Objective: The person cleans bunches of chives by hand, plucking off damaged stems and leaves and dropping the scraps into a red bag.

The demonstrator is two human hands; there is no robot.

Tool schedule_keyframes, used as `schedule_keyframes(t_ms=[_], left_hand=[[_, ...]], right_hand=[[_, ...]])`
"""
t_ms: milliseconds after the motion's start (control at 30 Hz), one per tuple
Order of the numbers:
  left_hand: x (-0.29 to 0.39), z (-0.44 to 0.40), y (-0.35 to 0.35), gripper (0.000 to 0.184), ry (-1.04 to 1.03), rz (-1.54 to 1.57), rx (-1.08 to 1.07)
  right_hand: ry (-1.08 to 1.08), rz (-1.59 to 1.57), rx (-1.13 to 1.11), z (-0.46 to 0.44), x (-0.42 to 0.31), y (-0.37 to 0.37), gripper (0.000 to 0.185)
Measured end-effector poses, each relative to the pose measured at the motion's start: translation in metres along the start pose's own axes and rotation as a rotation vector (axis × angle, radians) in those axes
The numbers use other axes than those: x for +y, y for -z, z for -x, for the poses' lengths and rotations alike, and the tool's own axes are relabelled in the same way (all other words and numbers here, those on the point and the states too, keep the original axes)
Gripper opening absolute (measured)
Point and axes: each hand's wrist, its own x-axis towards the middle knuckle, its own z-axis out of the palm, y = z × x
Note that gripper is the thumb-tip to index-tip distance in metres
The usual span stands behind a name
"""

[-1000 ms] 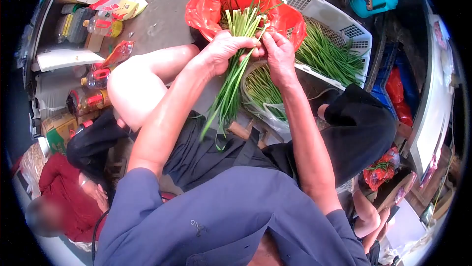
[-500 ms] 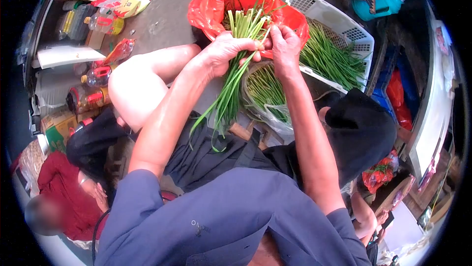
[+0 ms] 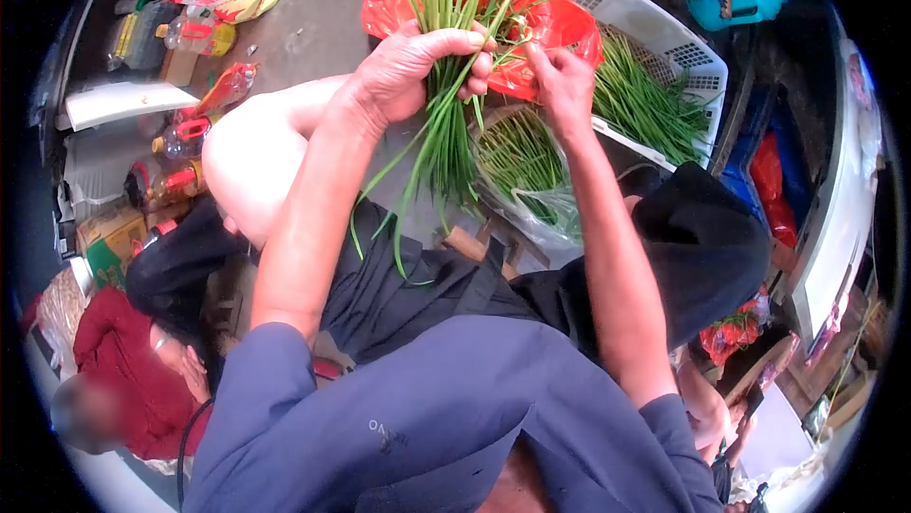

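Observation:
My left hand (image 3: 418, 72) is closed around a bunch of garlic chives (image 3: 446, 143). The pale cut ends point up and away from me, and the long green leaves hang toward my lap. Just right of the bunch, my right hand (image 3: 567, 86) is closed in a pinch, with thin pale chive strands (image 3: 519, 31) at its thumb tip. Beneath the stalk ends, a red plastic bag (image 3: 389, 2) stands open. Below and between my hands, a clear plastic bag (image 3: 550, 219) holds more chives (image 3: 517, 157).
To the right, a white plastic crate (image 3: 697, 43) contains loose chives (image 3: 655, 105). A teal jug (image 3: 745, 5) lies beyond it. Bottles (image 3: 199, 34) and a white board (image 3: 128, 105) are at left. Lower left sits a person in a red top (image 3: 119, 352); another person's arm (image 3: 702, 399) shows lower right.
My right hand has moved slightly right, away from the bunch. My left hand has shifted left and a little nearer to me with the chives, whose stalk ends stand more spread.

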Motion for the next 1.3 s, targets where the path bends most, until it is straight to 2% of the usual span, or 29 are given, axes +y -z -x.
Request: schedule_keyframes(t_ms=[33, 100, 167, 233, 300, 367, 533, 633, 700, 767, 867, 1033, 1100, 1300], left_hand=[[0.002, 0.0, -0.002, 0.02, 0.003, 0.002, -0.002], [0.006, 0.002, -0.005, 0.019, -0.025, -0.045, 0.002], [0.006, 0.001, -0.006, 0.017, -0.031, -0.072, 0.041], [0.008, -0.001, -0.005, 0.016, -0.045, 0.004, -0.039], [0.007, -0.001, -0.008, 0.015, -0.044, 0.001, 0.029], [0.007, -0.003, -0.005, 0.013, -0.114, -0.087, 0.029], [0.008, -0.005, -0.003, 0.013, -0.111, -0.075, 0.041], [0.01, -0.004, -0.006, 0.014, -0.084, -0.112, 0.082], [0.012, -0.003, -0.009, 0.014, -0.07, -0.118, 0.107], [0.013, -0.003, -0.011, 0.017, -0.07, -0.109, 0.144], [0.014, -0.002, -0.012, 0.013, -0.036, -0.151, 0.15], [0.012, -0.004, -0.009, 0.013, -0.075, -0.158, 0.143], [0.012, -0.005, -0.009, 0.013, -0.074, -0.189, 0.171], [0.009, -0.006, -0.012, 0.016, -0.097, -0.186, 0.171]], right_hand=[[-0.003, 0.002, 0.002, 0.012, 0.009, 0.004, 0.032], [-0.354, -0.103, -0.143, 0.035, 0.028, 0.011, 0.038], [-0.511, -0.143, -0.215, 0.052, 0.062, 0.007, 0.042], [-0.499, 0.096, -0.252, 0.061, 0.092, 0.006, 0.034], [-0.467, 0.137, -0.273, 0.067, 0.115, 0.006, 0.022], [-0.5, 0.166, -0.252, 0.07, 0.133, 0.006, 0.019], [-0.547, 0.372, -0.237, 0.075, 0.184, -0.005, 0.02], [-0.534, 0.447, -0.317, 0.078, 0.182, -0.021, 0.022], [-0.366, 0.445, -0.361, 0.084, 0.173, -0.03, 0.026], [-0.347, 0.523, -0.393, 0.09, 0.162, -0.035, 0.028], [-0.165, 0.578, -0.382, 0.098, 0.167, -0.04, 0.028], [-0.19, 0.586, -0.428, 0.095, 0.163, -0.039, 0.021], [-0.116, 0.638, -0.457, 0.092, 0.162, -0.038, 0.02], [-0.119, 0.447, -0.383, 0.078, 0.157, -0.024, 0.021]])
